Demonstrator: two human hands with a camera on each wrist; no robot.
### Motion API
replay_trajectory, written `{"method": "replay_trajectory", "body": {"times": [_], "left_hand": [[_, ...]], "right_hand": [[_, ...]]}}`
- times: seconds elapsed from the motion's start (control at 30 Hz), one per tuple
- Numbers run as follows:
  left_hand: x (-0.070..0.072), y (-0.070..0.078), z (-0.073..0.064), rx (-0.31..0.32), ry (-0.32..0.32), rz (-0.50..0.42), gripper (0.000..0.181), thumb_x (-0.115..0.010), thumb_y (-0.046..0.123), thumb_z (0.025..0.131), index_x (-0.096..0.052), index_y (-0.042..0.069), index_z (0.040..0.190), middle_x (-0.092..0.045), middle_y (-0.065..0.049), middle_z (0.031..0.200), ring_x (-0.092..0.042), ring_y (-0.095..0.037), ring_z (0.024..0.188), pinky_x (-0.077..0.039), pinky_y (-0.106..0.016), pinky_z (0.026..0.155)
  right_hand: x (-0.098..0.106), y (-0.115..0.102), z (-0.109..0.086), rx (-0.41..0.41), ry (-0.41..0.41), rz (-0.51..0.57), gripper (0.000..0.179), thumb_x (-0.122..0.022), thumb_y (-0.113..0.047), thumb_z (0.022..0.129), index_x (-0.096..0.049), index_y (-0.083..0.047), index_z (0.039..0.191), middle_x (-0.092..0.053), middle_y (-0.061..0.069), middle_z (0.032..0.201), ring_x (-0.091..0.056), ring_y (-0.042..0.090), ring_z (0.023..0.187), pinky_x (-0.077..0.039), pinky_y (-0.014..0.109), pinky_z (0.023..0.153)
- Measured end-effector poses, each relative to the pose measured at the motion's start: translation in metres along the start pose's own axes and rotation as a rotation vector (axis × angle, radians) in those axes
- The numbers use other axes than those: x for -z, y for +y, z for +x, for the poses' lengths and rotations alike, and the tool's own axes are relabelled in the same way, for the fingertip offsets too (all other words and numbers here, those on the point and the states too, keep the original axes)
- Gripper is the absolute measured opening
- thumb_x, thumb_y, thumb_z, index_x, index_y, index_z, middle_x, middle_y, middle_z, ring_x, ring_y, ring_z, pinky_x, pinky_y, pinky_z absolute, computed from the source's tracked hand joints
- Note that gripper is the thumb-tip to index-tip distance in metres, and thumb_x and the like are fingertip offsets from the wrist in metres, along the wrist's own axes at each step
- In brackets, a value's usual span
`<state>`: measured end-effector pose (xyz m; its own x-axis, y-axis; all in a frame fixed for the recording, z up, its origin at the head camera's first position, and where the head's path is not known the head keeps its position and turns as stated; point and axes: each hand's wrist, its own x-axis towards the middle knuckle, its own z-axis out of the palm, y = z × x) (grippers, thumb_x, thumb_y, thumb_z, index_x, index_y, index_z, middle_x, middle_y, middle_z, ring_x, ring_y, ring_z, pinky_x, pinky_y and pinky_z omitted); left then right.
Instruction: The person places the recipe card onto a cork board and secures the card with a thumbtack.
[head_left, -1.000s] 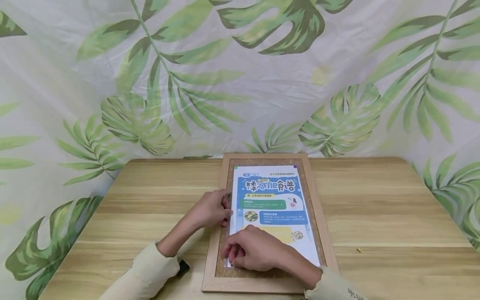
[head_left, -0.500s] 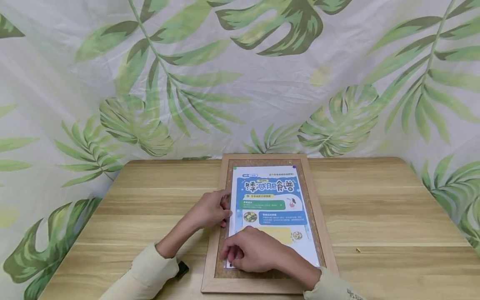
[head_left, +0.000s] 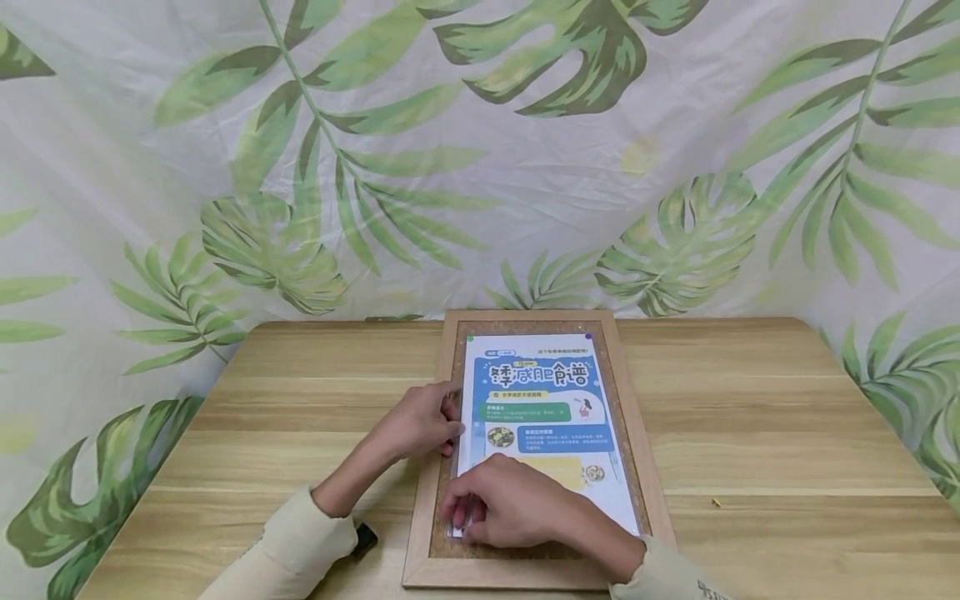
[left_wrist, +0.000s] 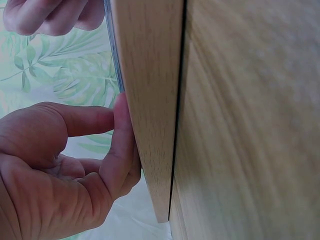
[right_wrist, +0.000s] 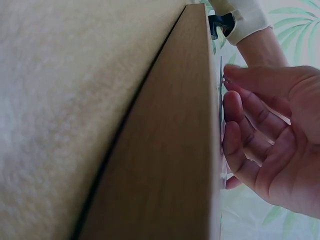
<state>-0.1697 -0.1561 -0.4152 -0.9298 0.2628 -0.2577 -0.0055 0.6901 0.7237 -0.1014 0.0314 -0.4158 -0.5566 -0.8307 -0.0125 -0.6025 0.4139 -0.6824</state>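
A printed poster (head_left: pixel 543 408) with blue, green and yellow panels lies on a wood-framed cork board (head_left: pixel 645 450). A green pin (head_left: pixel 470 338) and a purple pin (head_left: pixel 588 337) sit at its upper corners. My left hand (head_left: pixel 426 421) rests at the poster's left edge, fingers bent, thumb tip meeting a finger over the frame's side in the left wrist view. At the poster's lower left corner, my right hand (head_left: pixel 517 500) pinches a small pin (right_wrist: pixel 226 79) between thumb and finger; most of it is hidden by the fingertips.
The board stands on a wood-grain table (head_left: pixel 787 417), close to a leaf-patterned cloth (head_left: pixel 480 167) behind. A small yellow bit (head_left: pixel 716 502) lies to the right of the board. A black object (head_left: pixel 364 540) shows beside my left sleeve.
Both hands keep their places at the poster. The right fingertips shift only slightly at the lower left corner.
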Motion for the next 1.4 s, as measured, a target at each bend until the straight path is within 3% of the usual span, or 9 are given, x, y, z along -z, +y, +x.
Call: {"method": "replay_trajectory", "body": {"times": [0.17, 0.47, 1.0, 1.23, 1.4], "left_hand": [[0.0, 0.0, -0.001, -0.006, -0.002, -0.005, 0.064, -0.073, -0.005, 0.096, -0.048, -0.007, 0.155, -0.065, -0.009, 0.085, -0.066, -0.017, 0.059, -0.051, -0.023, 0.051], [0.0, 0.0, -0.002, 0.002, 0.0, 0.002, 0.064, -0.073, -0.005, 0.096, -0.048, -0.007, 0.155, -0.065, -0.009, 0.086, -0.067, -0.017, 0.06, -0.05, -0.022, 0.051], [-0.001, 0.001, -0.002, -0.004, 0.004, -0.009, 0.065, -0.073, -0.006, 0.095, -0.048, -0.007, 0.156, -0.065, -0.009, 0.085, -0.066, -0.018, 0.059, -0.049, -0.024, 0.051], [0.001, 0.002, -0.002, -0.001, 0.001, -0.009, 0.065, -0.072, -0.006, 0.096, -0.047, -0.006, 0.156, -0.064, -0.01, 0.085, -0.066, -0.018, 0.059, -0.051, -0.024, 0.052], [0.001, 0.002, -0.002, -0.001, -0.002, -0.014, 0.065, -0.072, -0.006, 0.097, -0.047, -0.006, 0.156, -0.064, -0.011, 0.085, -0.066, -0.018, 0.06, -0.052, -0.024, 0.052]], "right_hand": [[-0.004, -0.001, 0.0, -0.016, 0.015, 0.017, 0.016, -0.081, -0.003, 0.091, -0.079, -0.016, 0.099, -0.074, -0.013, 0.081, -0.059, -0.016, 0.073, -0.05, 0.006, 0.07], [-0.01, -0.002, 0.002, -0.052, 0.057, -0.054, 0.017, -0.083, -0.006, 0.089, -0.079, -0.021, 0.096, -0.072, -0.019, 0.079, -0.057, -0.018, 0.072, -0.048, 0.004, 0.069], [-0.01, -0.001, 0.002, -0.087, 0.06, -0.005, 0.018, -0.082, -0.004, 0.088, -0.078, -0.021, 0.095, -0.071, -0.019, 0.078, -0.058, -0.016, 0.07, -0.049, 0.007, 0.067], [-0.013, -0.006, 0.006, -0.157, 0.094, -0.086, 0.028, -0.082, -0.002, 0.08, -0.076, -0.026, 0.092, -0.067, -0.023, 0.072, -0.055, -0.014, 0.065, -0.045, 0.009, 0.06], [-0.013, -0.006, 0.009, -0.197, 0.1, -0.051, 0.029, -0.083, 0.0, 0.079, -0.076, -0.025, 0.091, -0.067, -0.023, 0.07, -0.056, -0.013, 0.063, -0.047, 0.011, 0.062]]}}
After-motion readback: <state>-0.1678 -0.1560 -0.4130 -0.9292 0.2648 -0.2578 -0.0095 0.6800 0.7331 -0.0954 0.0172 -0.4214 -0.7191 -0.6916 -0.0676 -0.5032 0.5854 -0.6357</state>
